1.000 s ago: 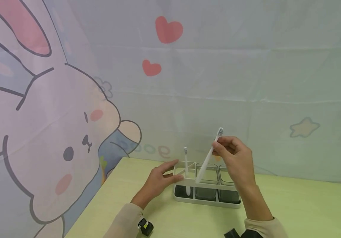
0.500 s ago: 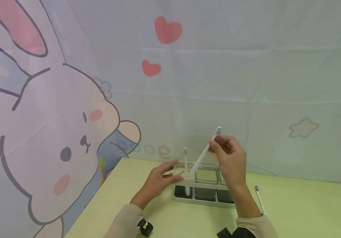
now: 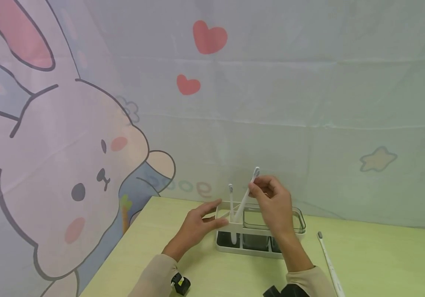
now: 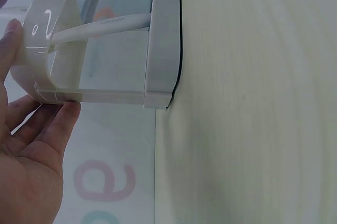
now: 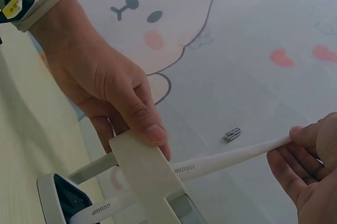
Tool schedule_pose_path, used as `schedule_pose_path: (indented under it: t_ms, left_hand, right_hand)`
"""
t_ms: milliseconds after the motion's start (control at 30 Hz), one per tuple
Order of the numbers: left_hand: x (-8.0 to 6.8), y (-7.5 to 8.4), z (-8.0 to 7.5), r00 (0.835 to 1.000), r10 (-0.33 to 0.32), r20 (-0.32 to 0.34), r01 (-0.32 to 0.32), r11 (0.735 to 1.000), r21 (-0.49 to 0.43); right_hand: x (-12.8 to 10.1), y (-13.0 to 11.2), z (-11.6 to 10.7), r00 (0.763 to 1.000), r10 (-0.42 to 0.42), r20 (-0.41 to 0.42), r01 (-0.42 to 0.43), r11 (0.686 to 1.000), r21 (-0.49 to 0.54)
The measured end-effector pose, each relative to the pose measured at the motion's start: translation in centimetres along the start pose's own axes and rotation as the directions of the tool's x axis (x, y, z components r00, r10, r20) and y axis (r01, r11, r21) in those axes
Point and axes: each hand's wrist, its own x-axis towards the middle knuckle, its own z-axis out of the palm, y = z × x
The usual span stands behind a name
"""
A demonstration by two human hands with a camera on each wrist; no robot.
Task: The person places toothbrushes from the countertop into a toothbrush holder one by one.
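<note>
That toothbrush (image 3: pixel 245 199) looks light and stiff, maybe slick, so I'd take it up by the neck, right where the right hand's (image 3: pixel 277 204) fingers pinch it. Lower end's behind the rack's (image 3: pixel 257 231) front rim, beside a second brush (image 3: pixel 231 200). Left hand (image 3: pixel 194 227) grips the rack's end. Vs half a second ago: toothbrush stands straighter, and more of the loose brush (image 3: pixel 328 260) on the counter (image 3: pixel 401 264) shows.

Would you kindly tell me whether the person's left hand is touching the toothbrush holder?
Touching. The left wrist view shows it: the left hand holds the toothbrush holder by its upper frame, fingertips meeting the edge without a gap.
</note>
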Motion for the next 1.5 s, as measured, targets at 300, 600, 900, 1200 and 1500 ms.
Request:
schedule_pose_path:
  t_ms: [300, 600, 900, 1200, 1500]
  left_hand:
    - [-0.2, 0.3, -0.2, 1.000, -0.009, 0.006, 0.009, 1.000, 0.006]
    - [-0.3, 0.3, -0.3, 1.000, 0.002, 0.009, -0.002, 1.000, -0.001]
    - [-0.4, 0.3, -0.4, 1.000, 0.007, 0.012, -0.007, 1.000, 0.001]
    - [-0.4, 0.4, -0.3, 1.000, -0.002, 0.009, 0.002, 1.000, -0.005]
    - [-0.4, 0.3, -0.3, 1.000, -0.001, 0.002, 0.001, 1.000, 0.004]
  right_hand:
    - [-0.2, 0.6, 0.5, 0.997, 0.037, 0.072, -0.034, 0.999, -0.038]
    - [-0.2, 1.4, 0.9, 0.991, 0.076, 0.113, -0.066, 0.994, -0.090]
    - [-0.3, 1.8, 1.0, 0.985, 0.085, 0.149, -0.067, 0.990, -0.121]
    - [-0.4, 2.2, 1.0, 0.983, 0.080, 0.163, -0.054, 0.986, -0.157]
    - [-0.5, 2.6, 1.1, 0.978, 0.093, 0.187, -0.059, 0.982, -0.179]
